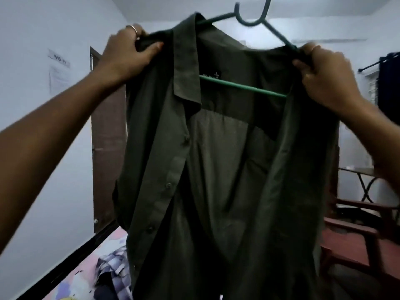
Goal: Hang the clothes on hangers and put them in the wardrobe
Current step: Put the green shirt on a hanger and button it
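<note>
Nearest, two bare forearms reach up and forward. The left hand (pixel 127 55), a ring on one finger, curls its fingers and thumb round the bunched left shoulder of a dark olive shirt (pixel 216 169); the right hand (pixel 324 76) grips the other shoulder together with the end of the green plastic hanger (pixel 242 87). The shirt is held up at head height, unbuttoned and open at the front, its thin woven cloth hanging in soft folds, the collar standing on one side, a small label at the neck. The hanger's crossbar shows through the opening and its hook rises tilted above the collar. The step in hand looks like seating the shoulders on the hanger; next the collar wants squaring and the hook freeing for a rail. Below lie a checked garment (pixel 112 269) on a flowered bedsheet (pixel 86 267). Further off stand red chairs (pixel 357 234), a brown door (pixel 108 148), and papers on the pale wall (pixel 58 76). No wardrobe is in view.
</note>
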A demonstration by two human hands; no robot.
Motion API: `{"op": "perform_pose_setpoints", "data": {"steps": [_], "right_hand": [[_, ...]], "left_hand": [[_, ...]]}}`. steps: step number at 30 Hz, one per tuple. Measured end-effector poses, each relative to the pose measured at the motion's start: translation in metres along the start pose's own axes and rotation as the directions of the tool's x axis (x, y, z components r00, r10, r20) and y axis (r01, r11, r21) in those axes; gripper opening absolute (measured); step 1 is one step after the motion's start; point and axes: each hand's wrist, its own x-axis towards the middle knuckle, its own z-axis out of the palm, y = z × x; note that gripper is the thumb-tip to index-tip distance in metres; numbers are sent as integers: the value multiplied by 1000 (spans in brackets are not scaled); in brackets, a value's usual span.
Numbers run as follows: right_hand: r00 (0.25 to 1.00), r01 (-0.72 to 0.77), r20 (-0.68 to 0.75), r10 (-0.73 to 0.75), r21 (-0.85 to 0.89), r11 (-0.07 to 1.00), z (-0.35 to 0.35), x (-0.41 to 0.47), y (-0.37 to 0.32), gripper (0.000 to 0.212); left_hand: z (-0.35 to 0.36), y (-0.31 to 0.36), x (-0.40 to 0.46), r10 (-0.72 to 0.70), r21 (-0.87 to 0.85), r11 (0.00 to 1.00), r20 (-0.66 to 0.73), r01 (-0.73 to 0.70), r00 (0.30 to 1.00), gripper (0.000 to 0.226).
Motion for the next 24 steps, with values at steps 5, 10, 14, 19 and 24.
{"op": "perform_pose_setpoints", "data": {"steps": [5,10,14,19,24], "right_hand": [[981,92,-165,-99,-52,994,-75,49,-24,35],[961,122,-237,-144,-104,987,-143,81,-56,44],[976,143,-159,-151,-62,988,-176,100,-80,40],[967,124,220,-128,33,992,-145,68,-85,28],[809,-13,587,-20,52,999,-42,-85,-74,28]], "left_hand": [[-67,37,27,137,-4,990,-240,-142,961,52],[-129,66,43,205,-20,974,-340,-225,918,30],[-163,74,51,168,-19,983,-338,-185,926,39],[-139,39,18,-98,57,993,-81,103,992,35],[-36,-31,-135,-299,34,954,201,299,933,36]]}}
